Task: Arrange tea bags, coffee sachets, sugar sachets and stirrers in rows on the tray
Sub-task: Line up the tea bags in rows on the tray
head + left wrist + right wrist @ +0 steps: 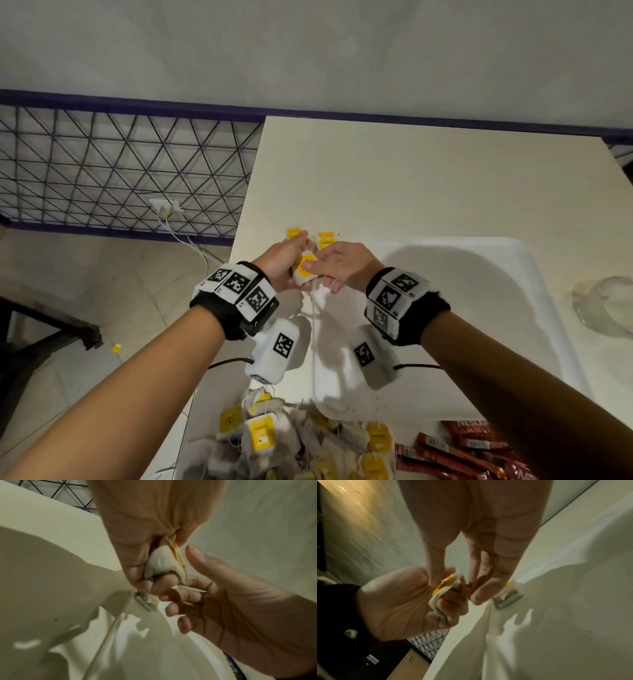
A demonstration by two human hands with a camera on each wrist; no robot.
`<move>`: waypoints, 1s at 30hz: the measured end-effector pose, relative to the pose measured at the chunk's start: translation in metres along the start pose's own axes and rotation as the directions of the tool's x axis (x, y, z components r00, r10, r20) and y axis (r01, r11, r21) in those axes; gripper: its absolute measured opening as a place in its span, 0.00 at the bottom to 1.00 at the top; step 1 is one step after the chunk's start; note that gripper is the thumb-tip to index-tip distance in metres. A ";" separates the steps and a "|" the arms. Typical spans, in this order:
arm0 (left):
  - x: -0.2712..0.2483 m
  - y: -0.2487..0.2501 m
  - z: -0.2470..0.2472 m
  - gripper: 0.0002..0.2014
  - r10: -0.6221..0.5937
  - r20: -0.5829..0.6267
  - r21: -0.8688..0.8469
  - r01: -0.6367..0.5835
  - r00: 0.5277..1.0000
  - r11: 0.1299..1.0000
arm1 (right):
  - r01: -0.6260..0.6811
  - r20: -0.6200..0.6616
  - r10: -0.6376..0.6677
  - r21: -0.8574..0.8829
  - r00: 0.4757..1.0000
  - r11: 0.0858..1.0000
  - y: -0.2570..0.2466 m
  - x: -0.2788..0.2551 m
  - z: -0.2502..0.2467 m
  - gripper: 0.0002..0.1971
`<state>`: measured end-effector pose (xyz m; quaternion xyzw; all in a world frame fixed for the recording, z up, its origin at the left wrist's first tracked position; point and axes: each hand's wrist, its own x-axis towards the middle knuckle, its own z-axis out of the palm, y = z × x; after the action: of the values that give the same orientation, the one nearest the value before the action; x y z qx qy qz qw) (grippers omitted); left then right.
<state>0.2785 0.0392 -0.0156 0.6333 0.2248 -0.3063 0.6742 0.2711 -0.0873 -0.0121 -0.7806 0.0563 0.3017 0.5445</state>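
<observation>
Over the far left corner of the white tray (pixel 479 308) my two hands meet. My left hand (pixel 284 263) grips a small bunch of tea bags (pixel 305 270) with yellow tags, the bunch (pixel 161 562) squeezed in its curled fingers. My right hand (pixel 339 263) lays its thumb on the top bag's yellow tag (pixel 447 584) with its fingers curled under it, pinching that bag. Two tea bags (pixel 325 239) lie at the tray's far left corner; one lying tea bag (pixel 508 597) shows close beneath the fingers.
A heap of tea bags (pixel 291 442) lies on the table at the near edge, with red coffee sachets (pixel 462 448) to its right. A clear glass vessel (pixel 609 305) stands right of the tray. The table's left edge drops to the floor, where one yellow tag (pixel 116 348) lies.
</observation>
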 end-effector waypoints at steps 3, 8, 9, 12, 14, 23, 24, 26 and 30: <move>-0.013 -0.003 0.003 0.13 -0.006 0.005 -0.079 0.006 1.000 0.997 | 0.038 -0.037 -0.036 0.069 0.999 0.997 -0.001 -0.009 0.000 0.03; -0.026 -0.008 -0.005 0.12 0.005 -0.019 -0.141 -0.008 1.000 0.990 | 0.127 -0.066 -0.117 0.170 0.991 0.977 0.000 -0.018 -0.006 0.07; -0.028 -0.010 -0.007 0.13 0.007 -0.013 -0.147 -0.009 1.000 0.989 | 0.143 -0.080 -0.131 0.176 0.988 0.974 0.000 -0.020 -0.007 0.08; -0.032 -0.015 -0.010 0.14 0.025 -0.020 -0.123 -0.027 0.999 0.992 | 0.174 -0.114 -0.156 0.163 0.981 0.971 -0.002 -0.024 -0.011 0.09; -0.034 -0.017 -0.009 0.13 0.040 -0.060 -0.115 -0.047 0.997 0.992 | 0.141 -0.083 -0.131 0.121 0.988 0.983 -0.002 -0.027 -0.011 0.06; -0.036 -0.020 0.005 0.12 0.083 -0.074 -0.196 -0.096 0.994 0.976 | 0.047 -0.011 -0.047 0.016 0.999 0.999 0.008 -0.037 0.003 0.05; -0.035 -0.022 0.005 0.12 0.099 -0.087 -0.146 -0.111 0.991 0.983 | 0.043 -0.029 -0.041 0.070 0.999 0.997 0.007 -0.036 0.001 0.04; -0.032 -0.026 0.003 0.13 0.134 -0.089 -0.018 -0.136 0.987 0.990 | 0.041 -0.075 -0.029 0.166 0.997 0.985 0.007 -0.035 -0.003 0.06; -0.022 -0.034 -0.003 0.15 0.145 0.002 0.128 -0.144 0.989 0.981 | 0.011 -0.129 0.011 0.166 0.992 0.986 0.012 -0.027 -0.014 0.03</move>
<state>0.2396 0.0451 -0.0250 0.6910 0.1606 -0.2679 0.6519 0.2494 -0.1110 -0.0044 -0.7503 0.1165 0.2447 0.6029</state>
